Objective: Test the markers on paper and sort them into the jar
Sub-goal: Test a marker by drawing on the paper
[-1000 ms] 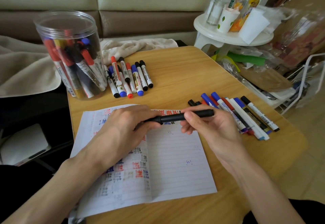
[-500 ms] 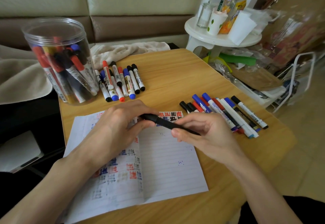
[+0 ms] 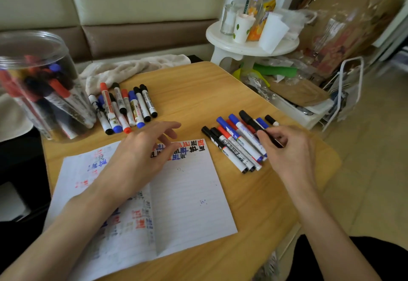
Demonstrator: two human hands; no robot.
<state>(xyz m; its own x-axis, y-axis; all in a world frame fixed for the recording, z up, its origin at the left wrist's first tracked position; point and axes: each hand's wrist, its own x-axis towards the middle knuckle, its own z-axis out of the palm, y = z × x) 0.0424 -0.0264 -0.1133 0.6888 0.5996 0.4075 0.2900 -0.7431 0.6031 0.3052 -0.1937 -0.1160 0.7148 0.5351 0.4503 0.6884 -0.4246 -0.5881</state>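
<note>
Black marker (image 3: pixel 250 120): your right hand (image 3: pixel 287 150) pinches it between thumb and curled fingers, just over the marker row (image 3: pixel 231 148) near the table's (image 3: pixel 198 86) right edge. Your left hand (image 3: pixel 143 155): fingers spread and relaxed, holding nothing, over the written-on paper (image 3: pixel 189 203) by the near edge. Second marker row (image 3: pixel 125 108): just beside the clear jar (image 3: pixel 61 60) of markers, far left corner.

Left hand (image 3: pixel 141 148) and right hand (image 3: pixel 284 151) show bare to the forearms; black clothing (image 3: pixel 379 258) covers the lap.
</note>
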